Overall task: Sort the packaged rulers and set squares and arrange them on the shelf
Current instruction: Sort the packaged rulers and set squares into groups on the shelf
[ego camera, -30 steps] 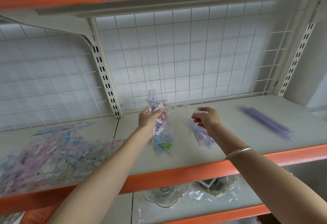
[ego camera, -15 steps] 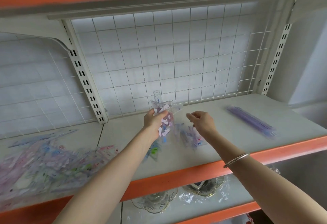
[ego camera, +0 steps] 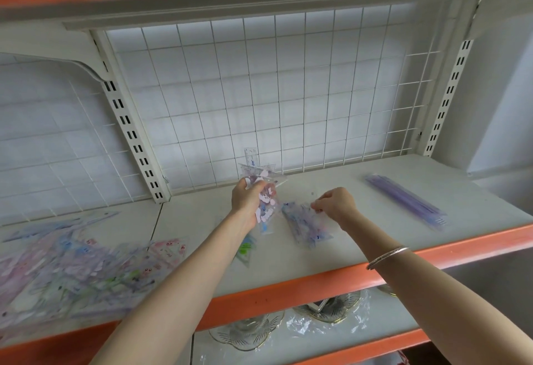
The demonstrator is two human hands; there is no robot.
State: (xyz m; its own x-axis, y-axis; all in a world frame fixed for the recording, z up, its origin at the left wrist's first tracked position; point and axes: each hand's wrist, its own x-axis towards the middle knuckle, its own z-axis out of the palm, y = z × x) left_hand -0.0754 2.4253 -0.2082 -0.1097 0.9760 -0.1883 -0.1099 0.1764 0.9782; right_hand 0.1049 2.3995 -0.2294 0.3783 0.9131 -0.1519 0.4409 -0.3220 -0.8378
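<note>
My left hand (ego camera: 247, 198) grips a bundle of clear packaged rulers and set squares (ego camera: 264, 188) with pink and blue prints, held upright over the middle of the grey shelf board (ego camera: 360, 237). My right hand (ego camera: 336, 203) pinches the upper edge of a clear packet with blue print (ego camera: 305, 227) that lies slanted on the shelf just right of the bundle. A green-printed set square packet (ego camera: 246, 249) shows below my left wrist. A mixed heap of packets (ego camera: 72, 269) covers the shelf's left part. A neat stack of purple rulers (ego camera: 406, 203) lies at the right.
A white wire grid (ego camera: 274, 99) backs the shelf, with slotted uprights (ego camera: 132, 133) at left and right (ego camera: 445, 99). An orange front rail (ego camera: 317, 284) edges the board. Glass dishes in plastic (ego camera: 251, 333) sit on the shelf below.
The view has swung right and blurred. My right hand has lowered its packet onto the shelf beside the bundle. My left hand keeps its grip on the bundle.
</note>
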